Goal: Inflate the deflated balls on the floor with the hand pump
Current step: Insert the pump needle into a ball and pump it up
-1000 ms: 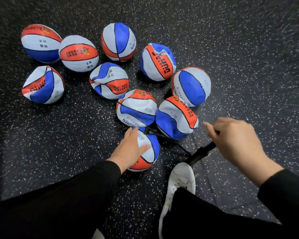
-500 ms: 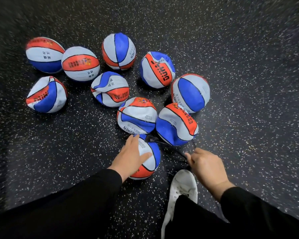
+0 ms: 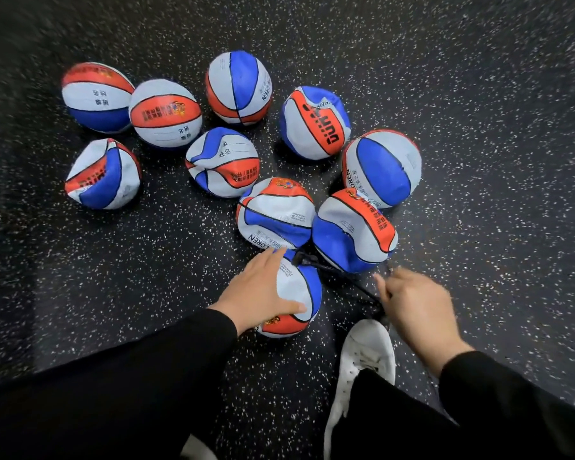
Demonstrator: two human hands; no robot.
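We see the left hand (image 3: 263,290) laid flat, fingers spread and straight, on the nearest ball (image 3: 296,300), a red, white and blue basketball on the speckled black floor (image 3: 478,161). A black pump hose (image 3: 332,270) plugs into that ball's top and runs to the right hand (image 3: 419,307), whose fingers curl around the pump handle (mostly hidden and blurred). A white shoe (image 3: 362,363) stands just beside it. Nine more crumpled balls (image 3: 276,214) cluster farther out.

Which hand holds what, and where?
Left hand rests flat on top of the nearest ball. Right hand is blurred, apparently gripping the pump handle.
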